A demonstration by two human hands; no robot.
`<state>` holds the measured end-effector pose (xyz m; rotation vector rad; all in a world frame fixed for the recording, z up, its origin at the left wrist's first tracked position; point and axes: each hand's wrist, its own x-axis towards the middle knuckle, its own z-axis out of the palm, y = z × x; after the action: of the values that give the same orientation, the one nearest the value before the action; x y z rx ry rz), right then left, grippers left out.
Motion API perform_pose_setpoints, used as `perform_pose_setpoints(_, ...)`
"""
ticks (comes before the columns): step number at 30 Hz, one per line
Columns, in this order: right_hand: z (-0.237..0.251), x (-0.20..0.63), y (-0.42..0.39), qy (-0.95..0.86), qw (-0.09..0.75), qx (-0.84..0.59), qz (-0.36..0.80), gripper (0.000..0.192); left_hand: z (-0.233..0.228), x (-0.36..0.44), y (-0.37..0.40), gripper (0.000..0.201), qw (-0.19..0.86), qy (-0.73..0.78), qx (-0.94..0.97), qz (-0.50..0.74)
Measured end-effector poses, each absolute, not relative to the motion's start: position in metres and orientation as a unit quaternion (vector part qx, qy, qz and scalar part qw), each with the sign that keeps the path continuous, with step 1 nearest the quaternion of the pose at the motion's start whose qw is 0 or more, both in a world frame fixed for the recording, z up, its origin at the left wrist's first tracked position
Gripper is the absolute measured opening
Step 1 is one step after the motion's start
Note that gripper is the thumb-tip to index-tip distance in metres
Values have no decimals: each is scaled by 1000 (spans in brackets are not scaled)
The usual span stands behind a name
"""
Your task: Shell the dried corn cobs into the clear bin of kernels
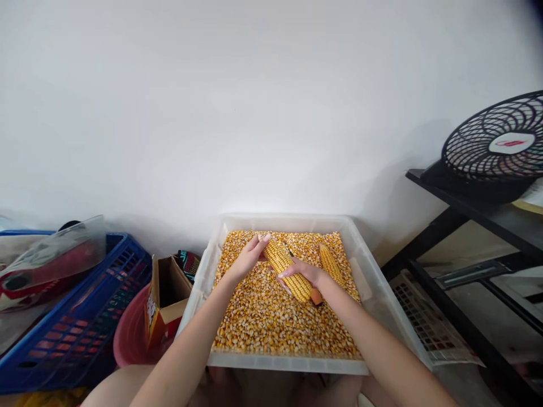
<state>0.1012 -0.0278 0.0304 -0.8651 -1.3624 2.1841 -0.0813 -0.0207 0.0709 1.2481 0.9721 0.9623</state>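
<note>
corn cob held over a tub of loose kernels
left hand pinches its far end, right hand curls around its near half; many kernels lie loose already, but this cob looks nearly full and a second cob, right, bears rows.

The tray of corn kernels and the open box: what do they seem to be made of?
The tray is probably plastic, smooth: its whitish walls look translucent and its rim rounded. The box looks like cardboard, matt brown inside, printed outside, with a folded flap.
</note>
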Motion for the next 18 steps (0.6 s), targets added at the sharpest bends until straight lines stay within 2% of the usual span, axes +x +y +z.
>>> perform_pose_setpoints(4,21,100,-27,-467,200,-283,813,44,68,-81,-21,41,636,381,522,422)
perform_pose_setpoints(10,6,101,-26,-438,209,-294,823,44,65,-80,-18,53,657,371,489,437)
perform_pose_setpoints(18,2,106,-28,-423,210,-281,835,47,71,-80,-21,47,672,340,505,422)
